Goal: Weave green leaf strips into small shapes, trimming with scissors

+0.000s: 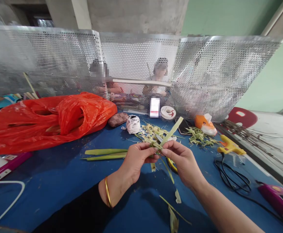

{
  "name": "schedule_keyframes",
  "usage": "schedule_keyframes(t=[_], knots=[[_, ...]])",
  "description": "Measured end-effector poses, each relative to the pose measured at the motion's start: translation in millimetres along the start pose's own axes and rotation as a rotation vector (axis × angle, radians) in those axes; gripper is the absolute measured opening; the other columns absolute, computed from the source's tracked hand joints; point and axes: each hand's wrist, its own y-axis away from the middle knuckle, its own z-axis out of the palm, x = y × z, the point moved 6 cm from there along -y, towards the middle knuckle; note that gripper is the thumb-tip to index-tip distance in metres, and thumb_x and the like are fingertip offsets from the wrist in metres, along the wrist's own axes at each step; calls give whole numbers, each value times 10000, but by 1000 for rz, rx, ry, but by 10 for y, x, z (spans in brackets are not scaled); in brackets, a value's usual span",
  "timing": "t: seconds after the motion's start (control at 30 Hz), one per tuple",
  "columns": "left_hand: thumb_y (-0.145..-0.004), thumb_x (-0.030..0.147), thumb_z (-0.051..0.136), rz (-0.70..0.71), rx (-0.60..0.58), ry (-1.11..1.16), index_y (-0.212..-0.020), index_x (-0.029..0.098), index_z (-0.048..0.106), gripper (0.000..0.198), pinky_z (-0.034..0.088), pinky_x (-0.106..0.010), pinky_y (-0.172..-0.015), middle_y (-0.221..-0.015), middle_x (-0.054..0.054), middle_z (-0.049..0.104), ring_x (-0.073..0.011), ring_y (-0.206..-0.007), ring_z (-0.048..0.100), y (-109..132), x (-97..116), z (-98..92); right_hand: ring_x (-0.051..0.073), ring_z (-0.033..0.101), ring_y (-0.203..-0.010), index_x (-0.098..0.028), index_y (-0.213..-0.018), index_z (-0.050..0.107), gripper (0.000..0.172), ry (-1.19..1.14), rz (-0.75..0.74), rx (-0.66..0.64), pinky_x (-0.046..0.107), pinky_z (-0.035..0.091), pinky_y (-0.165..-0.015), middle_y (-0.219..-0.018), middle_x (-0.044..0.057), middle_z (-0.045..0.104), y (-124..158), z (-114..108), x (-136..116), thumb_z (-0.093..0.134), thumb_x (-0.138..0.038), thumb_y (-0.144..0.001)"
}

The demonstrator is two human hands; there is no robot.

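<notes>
Both my hands meet over the blue table (59,174) and pinch a green palm-leaf strip (172,131) that rises up and to the right from the fingers. My left hand (136,158), with a gold bangle on the wrist, has its fingers closed on the strip's lower part. My right hand (182,161) grips it right beside the left. Thin leaf ends hang below the hands. Two flat green leaf strips (105,154) lie on the table to the left of my left hand.
A big orange plastic bag (46,119) lies at the left. White string ball (133,124), tape roll (168,112), leaf scraps (199,136), yellow glue gun (229,147) with black cord (231,178), and a purple tool (277,197) sit around. Perforated metal screen (204,74) stands behind, with two people beyond.
</notes>
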Motion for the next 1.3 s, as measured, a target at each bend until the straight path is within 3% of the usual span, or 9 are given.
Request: schedule_keyframes(t=[0.23, 0.43, 0.63, 0.87, 1.0, 1.3], knots=[[-664, 229, 771, 35, -14, -110, -786, 122, 738, 166, 536, -245, -621, -718, -42, 711, -133, -606, 647, 28, 21, 58, 125, 516, -595, -184, -657, 592, 273, -47, 72, 37, 265, 419, -597, -614, -30, 579, -8, -10, 71, 825, -315, -602], [-653, 272, 794, 93, -92, -193, -705, 151, 737, 143, 519, -230, -623, -664, -23, 710, -151, -636, 657, 63, 49, 164, 109, 497, -557, -176, -866, 618, 382, -175, 186, 42, 250, 402, -552, -637, -33, 596, 19, 30, 144, 835, -322, -588], [-680, 264, 772, 94, -95, -244, -711, 149, 741, 123, 520, -233, -601, -625, -13, 687, -149, -610, 651, 49, 12, 137, 93, 426, -525, -173, -637, 573, 300, -60, 111, 100, 238, 340, -512, -555, -52, 516, 5, -28, 134, 823, -337, -604], [-707, 223, 757, -45, -111, -18, -882, 132, 748, 198, 536, -214, -599, -741, -42, 714, -108, -597, 642, -7, -47, 66, 126, 533, -659, -174, -787, 689, 189, -148, 72, -146, 256, 422, -646, -702, -5, 623, -34, 41, 28, 783, -301, -684], [-698, 222, 768, -78, -159, -9, -838, 124, 746, 173, 537, -211, -583, -726, -41, 702, -115, -603, 654, 3, -47, 83, 117, 508, -622, -180, -690, 665, 143, -126, 50, -111, 249, 407, -612, -653, -15, 607, -40, 9, 41, 773, -273, -694], [-690, 279, 772, 35, -145, -248, -774, 119, 727, 187, 525, -227, -586, -681, -26, 680, -138, -602, 663, 46, 7, 143, 116, 509, -622, -170, -709, 640, 217, -134, 89, -42, 253, 398, -604, -667, -15, 602, -20, 19, 98, 798, -304, -645]])
